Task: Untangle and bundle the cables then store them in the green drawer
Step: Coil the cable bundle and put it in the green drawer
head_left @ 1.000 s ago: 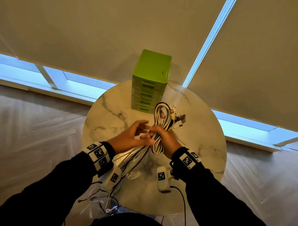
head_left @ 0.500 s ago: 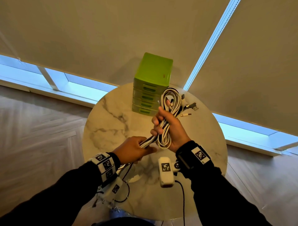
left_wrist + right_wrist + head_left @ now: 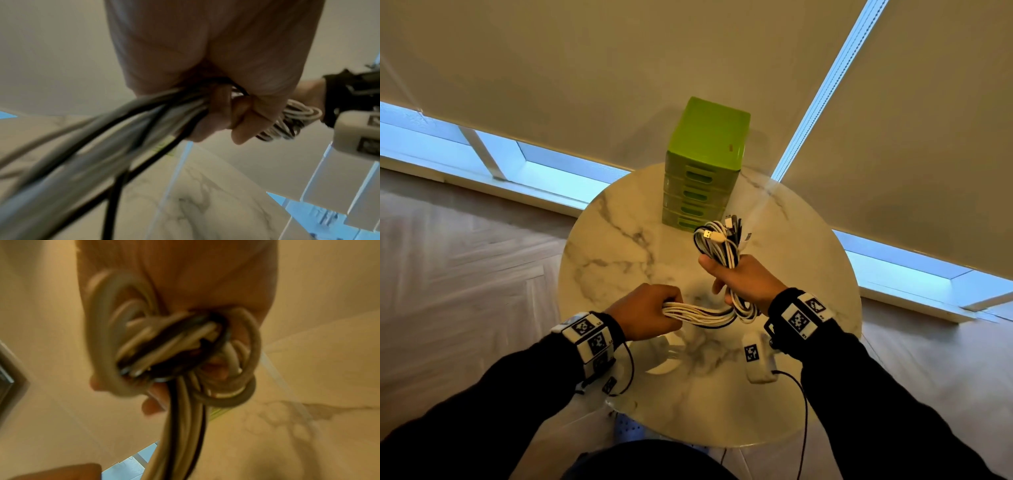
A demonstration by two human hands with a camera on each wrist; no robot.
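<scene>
A bundle of white and black cables [image 3: 719, 246] stands looped in my right hand [image 3: 743, 281], which grips it above the marble table [image 3: 619, 240]; plug ends stick out at the top. The loose strands [image 3: 698, 313] run left into my left hand [image 3: 650, 310], which is fisted round them. In the left wrist view the cables [image 3: 127, 129] pass through my curled fingers [image 3: 244, 123] and trail down. The right wrist view shows coiled loops [image 3: 168, 347] packed in the palm. The green drawer unit [image 3: 705, 171] stands at the table's far edge, all drawers closed.
The round table ends close to my body, with wooden floor [image 3: 465, 274] all round. Blinds and low windows [image 3: 551, 171] stand behind the drawer unit. A thin black lead [image 3: 803, 411] hangs from the right wrist camera.
My right hand first rose with the coil toward the drawers, then came back down and right. My left hand slid left along the strands and now grips them in a fist, pulled taut.
</scene>
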